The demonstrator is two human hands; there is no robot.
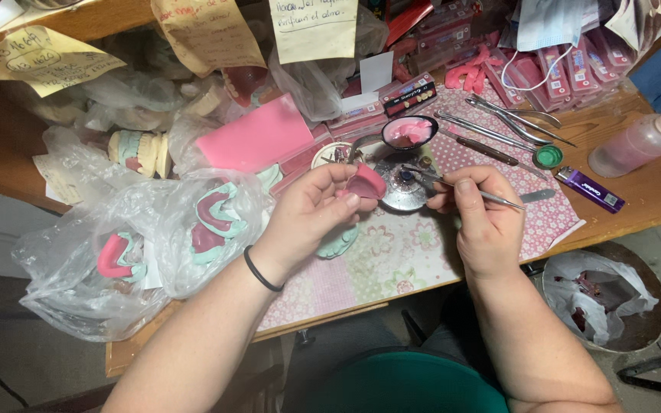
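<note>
1. Wooden workbench (652,191) fills our view, crowded at the back, with a patterned pink placemat (399,252) lying at its front edge; we place everything else from that mat.
2. Our left hand (311,210) is closed around a pink wax denture base (366,183), thumb and fingers pinching it above the mat's upper middle. The piece is smooth, curved like a small shell, uniformly pink.
3. Our right hand (480,210) grips a thin metal wax-carving tool (460,187), fingers closed along its shaft; its tip reaches toward the wax piece, and we cannot tell whether it touches.
4. Under the left hand, one pale green plaster cast (338,243) rests on the mat, mostly hidden.
5. Just behind the hands on the mat we see one round metal burner (401,191) and one ladle of melted pink wax (409,131).
6. At the mat's upper right corner we count three long metal instruments (499,122), one green cap (549,157) and one purple lighter (590,190); one clear squeeze bottle (640,145) stands further right.
7. Left of the mat, clear plastic bags (116,252) hold at least three green casts with pink wax rims; one pink wax sheet (258,138) lies behind them.
8. Open room is the mat's lower half, ending at the bench edge; beyond the right corner sits one lined waste bin (602,294) on the floor.
</note>
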